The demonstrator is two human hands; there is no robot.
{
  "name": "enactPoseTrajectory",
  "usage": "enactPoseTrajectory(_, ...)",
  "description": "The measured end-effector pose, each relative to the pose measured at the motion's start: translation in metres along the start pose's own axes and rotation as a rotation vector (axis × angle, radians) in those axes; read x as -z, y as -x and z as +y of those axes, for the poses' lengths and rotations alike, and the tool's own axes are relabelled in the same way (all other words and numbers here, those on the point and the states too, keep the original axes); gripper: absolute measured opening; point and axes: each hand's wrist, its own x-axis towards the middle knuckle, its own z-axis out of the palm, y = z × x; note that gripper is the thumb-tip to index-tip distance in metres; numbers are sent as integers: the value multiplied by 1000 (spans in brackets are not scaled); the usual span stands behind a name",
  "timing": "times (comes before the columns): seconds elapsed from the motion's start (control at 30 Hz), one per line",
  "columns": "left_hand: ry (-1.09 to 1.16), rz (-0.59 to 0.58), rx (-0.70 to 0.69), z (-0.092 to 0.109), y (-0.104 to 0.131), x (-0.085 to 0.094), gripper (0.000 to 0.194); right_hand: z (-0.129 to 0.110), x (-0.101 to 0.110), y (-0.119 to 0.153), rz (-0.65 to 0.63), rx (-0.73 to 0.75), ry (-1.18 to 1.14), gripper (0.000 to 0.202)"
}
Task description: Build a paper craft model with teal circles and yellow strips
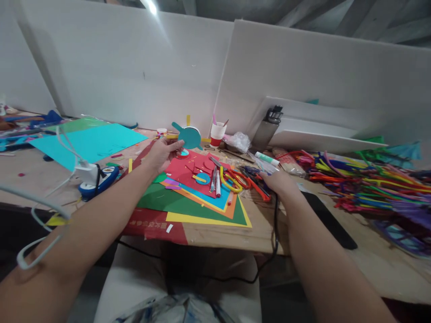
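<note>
My left hand point(164, 154) pinches the edge of a teal paper disc point(189, 137) with teal and yellow paper strips sticking out around it, lifted above the papers. My right hand point(276, 180) is lowered over a dark tool heap at the right, its fingers closed and partly hidden; what it grips is unclear. A black cord point(276, 224) hangs down from beside it. Near it lie orange-handled scissors point(240, 179) and yellow-handled scissors point(227, 181). Markers point(218, 183) and a small blue paper disc point(203, 178) rest on red paper point(178, 168).
Coloured sheets, including green paper point(155, 199), are stacked in front. Behind stand a paper cup point(218, 133), a grey bottle point(266, 132) and a glue stick point(267, 159). Pipe cleaners point(363, 179) pile at right beside a black phone-like slab point(328, 220). A blue power strip point(97, 184) sits left.
</note>
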Motion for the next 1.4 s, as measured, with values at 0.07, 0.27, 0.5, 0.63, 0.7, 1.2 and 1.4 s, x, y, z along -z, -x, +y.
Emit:
enactPoseTrajectory(0.07, 19, 12, 7, -1, -1, 1, 34, -10, 7, 8, 137, -51, 52, 36)
enactPoseTrajectory(0.27, 99, 3, 79, -7, -2, 4, 31, -107, 8, 54, -28, 469, -345, 19)
enactPoseTrajectory(0.5, 176, 64, 126, -4, 0, 4, 21, -176, -24, 76, -254, 766, -44, 20)
enactPoseTrajectory(0.63, 170, 55, 147, -6, 2, 2, 20, -179, -39, 75, -274, 711, 36, 21)
enactPoseTrajectory(0.7, 151, 47, 174, -9, 3, 0, 21, -180, -42, 76, -269, 707, 45, 22)
enactPoseTrajectory(1.2, 188, -105, 184, -21, 9, -1, 30, -176, -35, 74, -204, 659, -176, 24)
enactPoseTrajectory(1.4, 48, -393, 1, 6, 23, -7, 32, -150, -20, 52, -232, 419, -766, 21)
